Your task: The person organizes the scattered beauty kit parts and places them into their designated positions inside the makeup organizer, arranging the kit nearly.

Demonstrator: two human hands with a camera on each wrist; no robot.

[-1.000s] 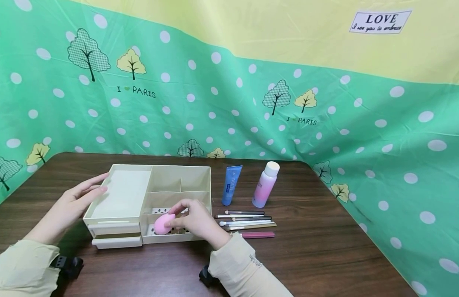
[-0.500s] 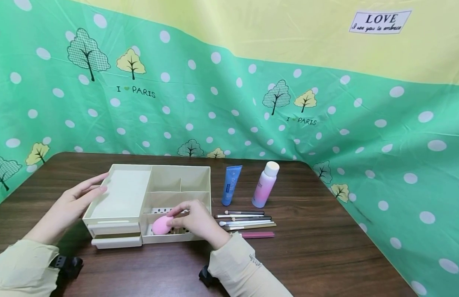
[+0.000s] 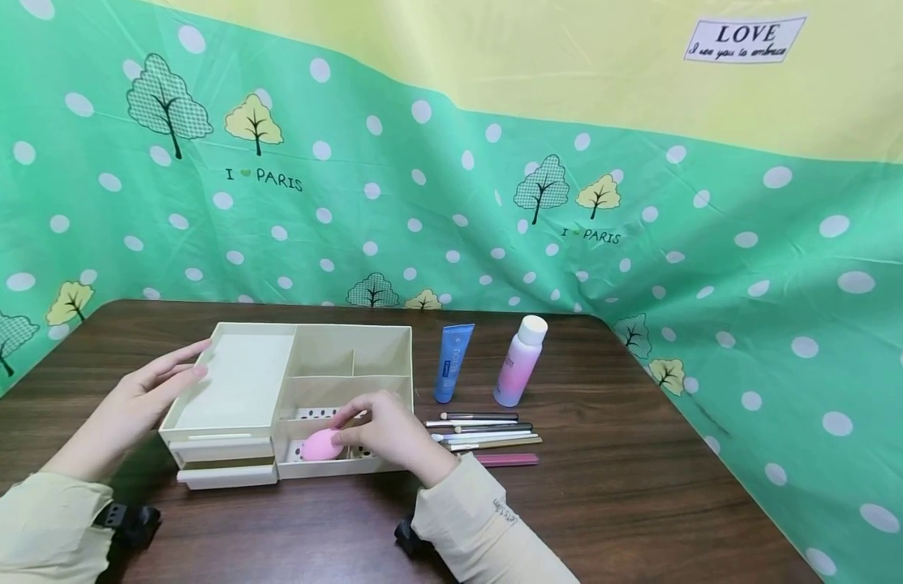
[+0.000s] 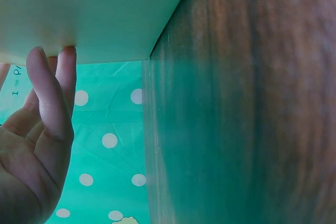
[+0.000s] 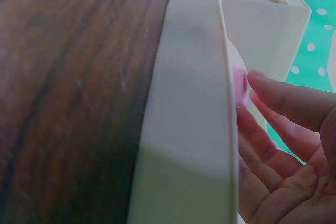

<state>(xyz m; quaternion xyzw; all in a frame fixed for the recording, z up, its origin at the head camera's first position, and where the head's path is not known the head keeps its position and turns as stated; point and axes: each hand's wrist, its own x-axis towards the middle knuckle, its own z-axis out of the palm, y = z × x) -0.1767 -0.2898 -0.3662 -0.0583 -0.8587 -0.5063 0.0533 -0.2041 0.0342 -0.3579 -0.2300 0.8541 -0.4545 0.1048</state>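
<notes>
A cream desktop organizer (image 3: pixel 235 381) stands on the table, with a flat-topped drawer section at left and open compartments at right. My left hand (image 3: pixel 148 397) rests against its left side, fingers extended; in the left wrist view the fingertips (image 4: pixel 67 56) touch the side wall. Between the thumb and fingers of my right hand (image 3: pixel 385 430) is a pink egg-shaped makeup sponge (image 3: pixel 321 444), low in the front right compartment. The right wrist view shows only a pink sliver of the sponge (image 5: pixel 239 85) beside the thumb, the rest hidden by the organizer's front wall (image 5: pixel 191 103).
Right of the organizer stand a blue tube (image 3: pixel 453 365) and a pink-and-white bottle (image 3: pixel 520 361). Several makeup brushes (image 3: pixel 488 438) lie before them, with a dark pink flat stick (image 3: pixel 505 460) nearer. The lower drawer (image 3: pixel 227 476) juts out slightly. A green dotted cloth (image 3: pixel 422 211) hangs behind.
The sponge has shifted slightly within the front compartment, still pinched by my right hand. My left hand keeps its place on the organizer. The head view has moved a little.
</notes>
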